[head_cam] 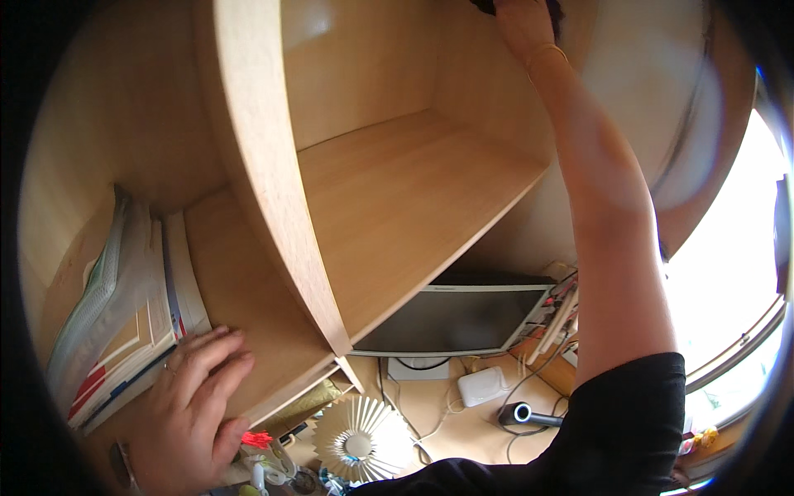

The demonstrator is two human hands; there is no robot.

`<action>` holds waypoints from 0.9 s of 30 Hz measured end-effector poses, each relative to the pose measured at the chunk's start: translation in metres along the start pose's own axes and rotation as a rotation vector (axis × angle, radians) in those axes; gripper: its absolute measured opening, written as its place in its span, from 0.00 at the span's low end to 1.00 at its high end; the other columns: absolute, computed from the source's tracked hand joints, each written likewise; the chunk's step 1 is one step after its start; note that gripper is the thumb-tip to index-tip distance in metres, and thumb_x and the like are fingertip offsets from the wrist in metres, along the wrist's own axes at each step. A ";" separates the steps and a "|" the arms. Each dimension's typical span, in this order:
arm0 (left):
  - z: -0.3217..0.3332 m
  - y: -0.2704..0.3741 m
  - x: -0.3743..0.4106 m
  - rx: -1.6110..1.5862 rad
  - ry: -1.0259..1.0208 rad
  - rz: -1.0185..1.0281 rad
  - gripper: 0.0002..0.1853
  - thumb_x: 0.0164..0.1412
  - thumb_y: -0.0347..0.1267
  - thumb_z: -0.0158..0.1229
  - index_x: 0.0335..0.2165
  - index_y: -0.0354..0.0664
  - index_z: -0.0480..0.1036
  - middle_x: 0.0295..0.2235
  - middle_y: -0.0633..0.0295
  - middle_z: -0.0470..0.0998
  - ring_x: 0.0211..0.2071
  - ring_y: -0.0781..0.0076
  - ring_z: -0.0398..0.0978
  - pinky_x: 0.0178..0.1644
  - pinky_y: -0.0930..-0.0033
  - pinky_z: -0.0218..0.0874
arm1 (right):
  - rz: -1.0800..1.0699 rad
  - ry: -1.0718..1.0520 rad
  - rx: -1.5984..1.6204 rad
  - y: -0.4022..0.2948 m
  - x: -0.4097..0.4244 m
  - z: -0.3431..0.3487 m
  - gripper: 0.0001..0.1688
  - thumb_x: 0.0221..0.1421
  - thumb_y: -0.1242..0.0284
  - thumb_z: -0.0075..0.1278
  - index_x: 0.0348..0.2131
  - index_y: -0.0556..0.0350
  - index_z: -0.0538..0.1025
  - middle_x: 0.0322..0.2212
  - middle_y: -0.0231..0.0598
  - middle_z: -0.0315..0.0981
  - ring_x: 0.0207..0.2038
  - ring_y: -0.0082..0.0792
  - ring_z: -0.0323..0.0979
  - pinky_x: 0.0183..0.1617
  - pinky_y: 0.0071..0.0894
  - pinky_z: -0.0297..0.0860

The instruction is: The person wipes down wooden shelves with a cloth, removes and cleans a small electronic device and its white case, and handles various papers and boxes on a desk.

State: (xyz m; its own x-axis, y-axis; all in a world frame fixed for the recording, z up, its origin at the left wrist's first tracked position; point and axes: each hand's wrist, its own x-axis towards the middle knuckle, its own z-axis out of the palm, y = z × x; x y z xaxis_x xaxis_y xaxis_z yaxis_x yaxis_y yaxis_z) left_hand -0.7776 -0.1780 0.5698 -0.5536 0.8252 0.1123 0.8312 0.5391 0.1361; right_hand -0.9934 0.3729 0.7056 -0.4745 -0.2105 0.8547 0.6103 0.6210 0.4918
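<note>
My left hand [192,409] rests with bent fingers at the front of a wooden shelf compartment, next to a row of books and papers [139,335] and a clear plastic folder [99,304] that leans at the left. My right arm stretches up to the top edge of the picture, where my right hand [524,25] is partly cut off. Dark material [554,18] shows beside and behind its fingers; whether the hand holds it cannot be told. Below the right hand lies a bare wooden shelf [409,204], bounded on the left by an upright wooden divider [267,155].
Beneath the shelf stand a monitor [459,319], a white box-shaped device [482,385], a hair dryer [521,413] and loose cables on a desk [446,428]. A pleated lamp shade [360,443] and a red tassel [257,439] are near the bottom. A bright window is at the right.
</note>
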 end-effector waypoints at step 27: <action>0.006 -0.006 0.017 -0.092 -0.008 0.039 0.32 0.49 0.21 0.57 0.55 0.28 0.62 0.56 0.39 0.63 0.57 0.39 0.63 0.63 0.48 0.54 | -0.143 -0.940 0.932 -0.115 -0.094 0.012 0.34 0.62 0.55 0.46 0.59 0.58 0.69 0.56 0.53 0.68 0.57 0.52 0.67 0.61 0.41 0.62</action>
State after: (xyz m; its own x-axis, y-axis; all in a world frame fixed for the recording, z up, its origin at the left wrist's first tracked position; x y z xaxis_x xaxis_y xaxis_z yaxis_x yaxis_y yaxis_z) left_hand -0.7919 -0.1663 0.5647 -0.5205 0.8465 0.1117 0.8434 0.4893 0.2220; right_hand -1.0264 0.3301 0.5672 -0.9822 0.0472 0.1815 0.0384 0.9979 -0.0519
